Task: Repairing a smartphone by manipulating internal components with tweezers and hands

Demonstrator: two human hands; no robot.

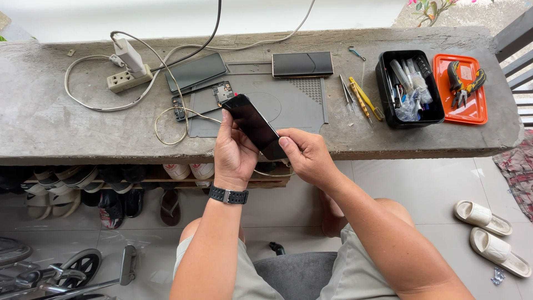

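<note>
A black smartphone is held tilted above the front edge of a concrete bench. My left hand, with a black watch on its wrist, grips the phone from below and along its left side. My right hand holds the phone's lower right end, thumb pressed on its face. Behind the phone lies a grey work mat with an opened phone body and small parts on it.
Two dark phones or screens, a power strip with charger, tweezers and a yellow tool, a black box of tools, an orange tray with pliers. Shoes sit under the bench; sandals lie on the tiled floor.
</note>
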